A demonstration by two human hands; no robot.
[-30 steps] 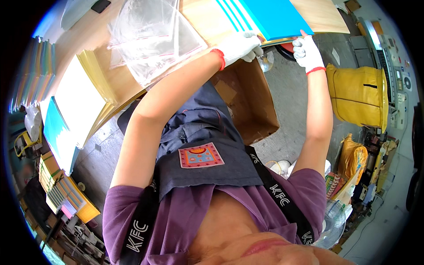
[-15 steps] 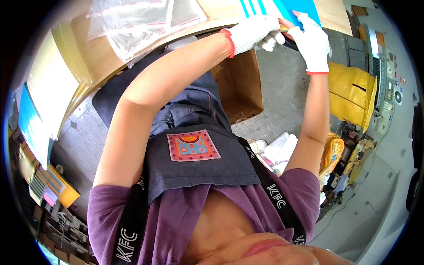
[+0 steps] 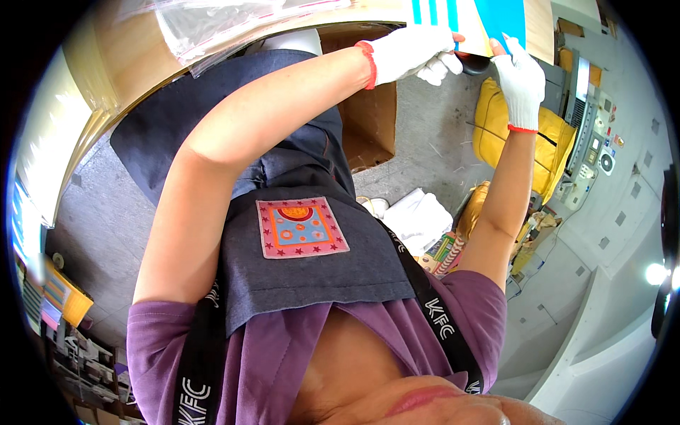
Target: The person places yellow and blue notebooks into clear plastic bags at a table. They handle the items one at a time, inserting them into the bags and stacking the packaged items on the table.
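Both hands wear white knitted gloves with red cuffs and bare thumb and finger tips. My left hand [image 3: 418,57] has its fingers curled, the tips pinching the near edge of a blue-and-white striped sheet [image 3: 433,14] at the table edge. To its right, my right hand [image 3: 520,81] grips the lower edge of a plain blue sheet [image 3: 504,20] between thumb and fingers. A pale strip shows between the striped and blue parts; whether they are one piece I cannot tell. Below the sheets, between my hands, is a dark rounded object [image 3: 474,65]. The sheets' far ends are cut off.
Clear plastic bags [image 3: 212,28] lie on the wooden table [image 3: 134,42] to the left, near stacked glossy sheets [image 3: 53,106]. An open cardboard box [image 3: 368,131] sits under the table. A yellow bag [image 3: 496,127] and white cloth [image 3: 418,219] are on the right side.
My hands are farther apart: the right one has moved right and slightly down. More of the striped and blue sheets shows. The whole view has shifted a little.
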